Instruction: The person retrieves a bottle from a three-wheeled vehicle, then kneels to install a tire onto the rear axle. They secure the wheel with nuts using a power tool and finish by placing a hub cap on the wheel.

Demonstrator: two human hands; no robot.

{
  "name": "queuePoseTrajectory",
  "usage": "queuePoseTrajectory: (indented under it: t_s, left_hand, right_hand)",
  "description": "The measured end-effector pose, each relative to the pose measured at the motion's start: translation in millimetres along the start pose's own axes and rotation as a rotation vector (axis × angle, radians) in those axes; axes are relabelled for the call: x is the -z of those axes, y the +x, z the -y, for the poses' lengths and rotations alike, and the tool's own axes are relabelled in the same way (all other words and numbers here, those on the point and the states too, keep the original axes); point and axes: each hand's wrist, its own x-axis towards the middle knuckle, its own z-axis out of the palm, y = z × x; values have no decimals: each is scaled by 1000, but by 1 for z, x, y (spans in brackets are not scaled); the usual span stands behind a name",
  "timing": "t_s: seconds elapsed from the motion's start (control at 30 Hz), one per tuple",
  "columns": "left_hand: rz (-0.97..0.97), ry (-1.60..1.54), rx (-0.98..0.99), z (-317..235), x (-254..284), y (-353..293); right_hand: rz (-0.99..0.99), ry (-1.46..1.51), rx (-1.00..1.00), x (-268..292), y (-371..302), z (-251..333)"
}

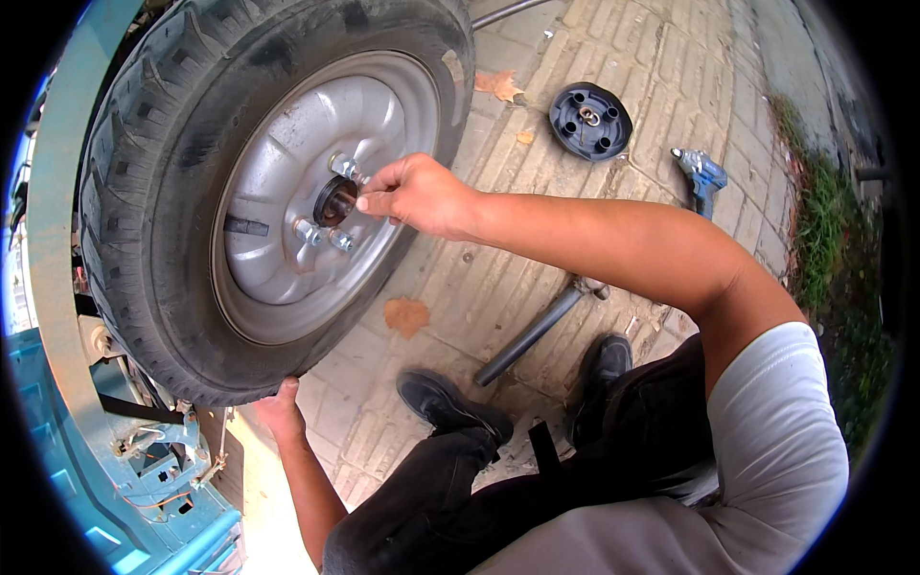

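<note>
A large black tire (pixel 144 240) on a silver steel wheel rim (pixel 264 163) stands upright at the left, against a blue vehicle. My right hand (pixel 422 196) reaches across to the hub, thumb and fingers closed in a pinch on a lug nut beside the round center hole (pixel 336 202); the fingers hide most of that nut. Other shiny lug nuts (pixel 308 232) sit on studs around the hole. Low at the tire's bottom edge, my left hand (pixel 281 409) touches the rubber from below; its fingers are mostly hidden behind the tire.
On the paving lie a black round hub cap (pixel 590 122) with small metal rings in it, a blue power tool (pixel 702 179) and a metal bar with a thicker head (pixel 532 331). My shoes (pixel 450 402) are near the bar. Teal bodywork (pixel 77 460) fills the lower left.
</note>
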Motion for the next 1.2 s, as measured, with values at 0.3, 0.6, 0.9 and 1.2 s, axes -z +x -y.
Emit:
queuePoseTrajectory:
  t_s: [0.3,0.6,0.9,1.2]
  left_hand:
    - [-2,-104,73,6,-5,-4]
    - [39,49,-33,-24,19,14]
    - [206,88,166,38,13,-1]
    - [35,-165,-103,2,41,20]
  right_hand:
    - [-80,-206,184,2,0,-5]
    - [-165,-216,135,3,0,-12]
    - [-179,-377,199,3,-5,-3]
    - [-186,-530,245,7,-8,5]
